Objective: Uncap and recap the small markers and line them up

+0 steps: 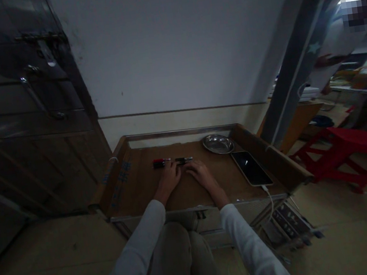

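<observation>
My left hand (170, 178) rests on the brown tabletop (136, 193), fingers stretched toward a small red and black tool (160, 162) just beyond its fingertips. My right hand (199, 171) lies beside it, fingers flat and forward, close to a dark pen-like tool (183, 159). Neither hand grips anything that I can see. Both forearms wear white sleeves. The picture is dim, so the fine shape of the two tools is unclear.
A round metal dish (218, 143) sits at the back right of the table, and a phone (251, 168) with a white cable lies at the right edge. The table has raised wooden sides. A red stool (347, 147) stands to the right, a dark metal door on the left.
</observation>
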